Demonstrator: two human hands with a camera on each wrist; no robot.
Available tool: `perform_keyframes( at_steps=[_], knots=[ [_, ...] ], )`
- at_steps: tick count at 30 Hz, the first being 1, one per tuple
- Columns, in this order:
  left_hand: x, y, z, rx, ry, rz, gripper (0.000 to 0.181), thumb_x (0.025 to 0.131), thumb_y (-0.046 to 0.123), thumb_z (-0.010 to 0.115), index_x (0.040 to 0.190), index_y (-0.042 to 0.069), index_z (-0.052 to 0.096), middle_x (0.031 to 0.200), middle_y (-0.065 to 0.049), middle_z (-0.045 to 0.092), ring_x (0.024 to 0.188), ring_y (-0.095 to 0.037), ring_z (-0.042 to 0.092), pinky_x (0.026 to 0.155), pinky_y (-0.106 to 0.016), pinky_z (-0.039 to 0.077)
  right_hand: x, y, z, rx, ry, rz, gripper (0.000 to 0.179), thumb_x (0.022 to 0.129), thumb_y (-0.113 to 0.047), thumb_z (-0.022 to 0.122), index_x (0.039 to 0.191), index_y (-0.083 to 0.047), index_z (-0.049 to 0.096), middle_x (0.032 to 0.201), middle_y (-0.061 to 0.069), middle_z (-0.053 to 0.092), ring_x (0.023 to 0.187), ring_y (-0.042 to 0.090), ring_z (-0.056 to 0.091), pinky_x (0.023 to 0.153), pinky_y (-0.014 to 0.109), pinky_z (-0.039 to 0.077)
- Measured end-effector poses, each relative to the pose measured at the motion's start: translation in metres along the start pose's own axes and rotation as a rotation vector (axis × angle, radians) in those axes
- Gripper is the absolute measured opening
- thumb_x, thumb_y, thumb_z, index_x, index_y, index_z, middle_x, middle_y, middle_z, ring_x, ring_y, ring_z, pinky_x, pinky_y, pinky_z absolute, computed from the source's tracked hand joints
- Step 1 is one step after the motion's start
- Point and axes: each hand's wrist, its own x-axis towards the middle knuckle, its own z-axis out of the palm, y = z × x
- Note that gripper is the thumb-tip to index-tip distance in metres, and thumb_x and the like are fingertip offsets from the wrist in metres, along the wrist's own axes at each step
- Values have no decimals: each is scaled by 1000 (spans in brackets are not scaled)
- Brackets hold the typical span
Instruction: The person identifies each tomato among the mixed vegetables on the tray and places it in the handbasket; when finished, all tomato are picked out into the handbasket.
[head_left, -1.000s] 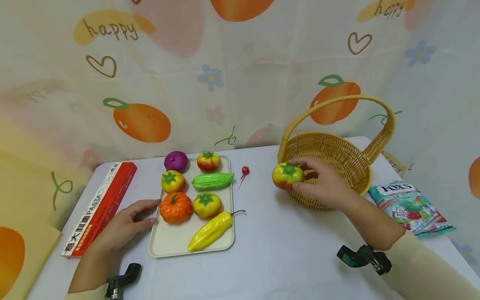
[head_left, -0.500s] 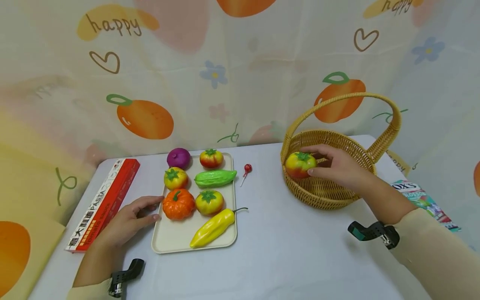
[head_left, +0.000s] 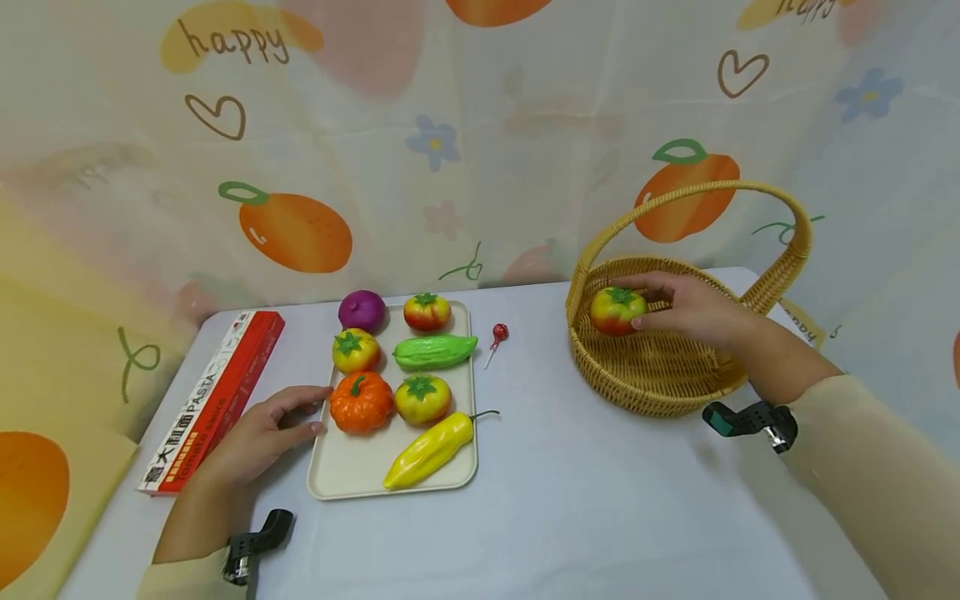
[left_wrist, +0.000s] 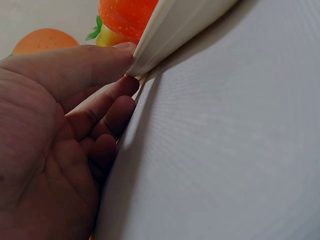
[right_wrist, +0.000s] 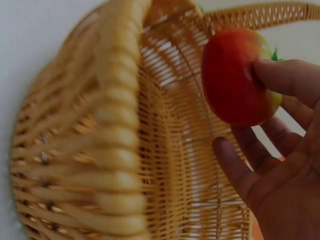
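Note:
In the head view my right hand holds a red-and-yellow toy persimmon inside the wicker basket's opening. The right wrist view shows thumb and fingers gripping the persimmon, with the woven wall close by. My left hand is at the left edge of a cream tray; thumb and fingertips hold its rim in the left wrist view. On the tray are a purple onion, an orange pumpkin, a green bitter melon-like vegetable, a yellow pepper and several more persimmons.
A red and white pasta box lies left of the tray. Between tray and basket lies a red lollipop. The basket's tall handle arches over its opening. A patterned cloth backdrop stands behind the white table.
My right hand has carried the persimmon from the basket's left front rim, rightward and back, into its opening. The left hand stays at the tray. The head view has shifted slightly, and the candy bag has gone out of sight.

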Motion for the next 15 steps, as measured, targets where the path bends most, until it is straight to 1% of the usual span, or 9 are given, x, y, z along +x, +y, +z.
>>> perform_keyframes(
  at_steps=[4,7,12,15],
  knots=[
    [1,0,0,-17,0,-1,57,95,33,83,147,15,65,149,-12,60,136,-35,54,93,-11,45,8,7,-6,-62,-15,14,60,100,-19,77,156,-22,56,148,15,58,131,36,55,109,58,44],
    [1,0,0,-21,-1,-6,57,95,33,83,146,15,65,149,-12,60,135,-35,54,93,-11,46,13,10,-10,-93,-46,24,60,100,-18,76,156,-23,56,148,15,58,129,36,54,108,58,44],
    [1,0,0,-28,1,-15,57,95,32,83,147,15,65,149,-12,60,135,-34,54,93,-12,46,21,10,-16,-54,-100,57,62,100,-12,72,159,-18,51,156,18,49,138,40,48,113,62,39],
    [0,1,1,-33,0,-25,57,95,31,83,147,14,65,150,-12,60,136,-34,53,93,-12,46,27,11,-16,-25,-101,75,63,100,-9,70,160,-15,50,158,20,47,138,42,46,114,62,38]
  ],
)
